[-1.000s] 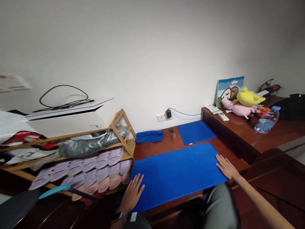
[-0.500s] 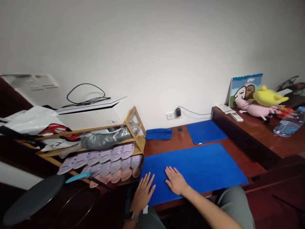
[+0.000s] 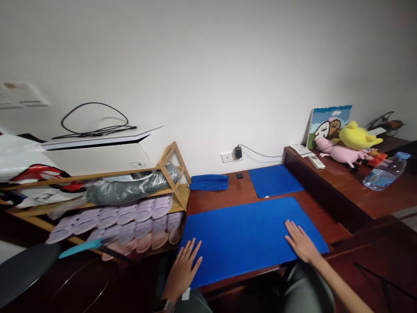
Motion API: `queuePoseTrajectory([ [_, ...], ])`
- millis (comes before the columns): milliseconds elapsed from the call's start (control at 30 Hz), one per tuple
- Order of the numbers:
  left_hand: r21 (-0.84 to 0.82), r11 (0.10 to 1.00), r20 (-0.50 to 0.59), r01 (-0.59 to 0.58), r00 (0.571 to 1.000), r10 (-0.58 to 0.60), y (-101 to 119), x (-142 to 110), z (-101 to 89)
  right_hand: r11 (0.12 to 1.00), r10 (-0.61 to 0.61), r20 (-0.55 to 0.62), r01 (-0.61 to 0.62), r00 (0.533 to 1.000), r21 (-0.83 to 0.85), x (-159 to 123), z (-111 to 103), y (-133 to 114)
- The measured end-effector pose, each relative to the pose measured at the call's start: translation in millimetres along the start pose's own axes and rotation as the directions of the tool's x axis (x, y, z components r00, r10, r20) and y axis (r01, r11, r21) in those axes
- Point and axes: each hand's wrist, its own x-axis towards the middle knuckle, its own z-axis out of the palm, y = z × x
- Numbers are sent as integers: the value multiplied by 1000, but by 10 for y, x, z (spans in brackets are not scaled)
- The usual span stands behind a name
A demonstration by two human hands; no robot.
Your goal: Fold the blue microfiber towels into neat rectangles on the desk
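A large blue cloth (image 3: 241, 239) lies spread flat on the brown wooden desk (image 3: 224, 202), its front edge reaching the desk's front. My left hand (image 3: 183, 269) rests at its left front corner, fingers apart, holding nothing. A white tag (image 3: 186, 294) hangs from the corner by my wrist. On the right part of the cloth my right hand (image 3: 300, 241) lies flat with the fingers stretched out. Behind it lies a smaller blue cloth (image 3: 275, 180), flat, and a folded blue cloth (image 3: 209, 182) sits at the back left against the wall.
A wooden rack (image 3: 180, 195) with lilac and pink slippers (image 3: 143, 211) and a white box (image 3: 97, 156) stands at left. On the raised right surface are a remote (image 3: 316, 162), plush toys (image 3: 342, 152) and a water bottle (image 3: 386, 173). A charger (image 3: 238, 152) is plugged into the wall.
My right hand has slid to the right across the large cloth, from its left-middle to its right part. My left hand stays at the left corner. The view has shifted slightly.
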Motion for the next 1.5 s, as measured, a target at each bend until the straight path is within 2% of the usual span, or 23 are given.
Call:
queuePoseTrajectory([
  [100, -4, 1000, 1, -2, 1000, 2, -8, 10, 15, 987, 159, -15, -160, 987, -17, -114, -146, 679],
  [200, -25, 1000, 12, -2, 1000, 2, -26, 0, 19, 982, 188, -9, -188, 982, 7, -178, -176, 1016],
  [300, -65, 998, 20, 17, 1000, -16, -78, 12, -13, 983, 173, -59, -169, 983, 74, -188, -76, 1134],
  [400, -96, 992, -28, 81, 996, -84, -163, 151, -90, 980, 155, -169, -129, 973, 154, -44, 53, 990],
  [467, -103, 987, -62, 125, 989, -132, -235, 350, -143, 984, 93, -199, -59, 976, 170, 170, 86, 630],
  [500, -103, 984, -68, 142, 986, -150, -273, 476, -160, 986, 45, -191, -12, 981, 169, 305, 80, 355],
  [567, -100, 980, -69, 169, 982, -177, -349, 744, -159, 982, -70, -142, 93, 987, 164, 604, 44, -359],
  [633, -93, 977, -53, 191, 979, -196, -419, 980, -100, 966, -183, -80, 195, 980, 172, 911, 21, -1190],
  [700, -88, 971, -4, 224, 974, -225, -478, 1131, 11, 938, -295, -11, 292, 955, 188, 1200, 58, -1992],
  [767, -87, 960, 51, 266, 964, -262, -530, 1184, 152, 912, -376, 63, 357, 924, 203, 1455, 171, -2646],
  [833, -84, 953, 68, 291, 956, -286, -578, 1166, 290, 894, -423, 113, 393, 899, 215, 1655, 330, -3091],
  [867, -83, 953, 57, 292, 956, -288, -600, 1144, 347, 887, -438, 123, 407, 890, 218, 1728, 410, -3228],
  [933, -77, 955, 19, 286, 958, -286, -634, 1101, 428, 877, -459, 122, 428, 880, 218, 1817, 533, -3325],
  [1000, -74, 956, -12, 283, 959, -285, -654, 1078, 465, 882, -453, 110, 426, 885, 203, 1831, 571, -3179],
  [1067, -76, 957, -27, 281, 958, -284, -663, 1077, 474, 908, -404, 102, 384, 909, 168, 1791, 509, -2786],
  [1133, -77, 958, -37, 275, 960, -279, -667, 1088, 471, 950, -304, 95, 294, 948, 108, 1716, 372, -2171],
  [1233, -66, 961, -51, 270, 961, -273, -675, 1108, 465, 997, -81, 72, 82, 994, -2, 1573, 125, -1016],
  [1300, -58, 964, -66, 259, 963, -263, -686, 1118, 463, 996, 75, 52, -72, 996, -59, 1478, -3, -278],
  [1367, -52, 969, -85, 241, 966, -245, -704, 1128, 467, 980, 181, 9, -180, 983, -87, 1402, -77, 288],
  [1433, -47, 973, -93, 228, 968, -231, -723, 1139, 475, 966, 238, -30, -240, 971, -94, 1358, -100, 620],
  [1500, -44, 973, -90, 229, 969, -232, -736, 1151, 482, 960, 260, -45, -263, 965, -92, 1345, -89, 747],
])
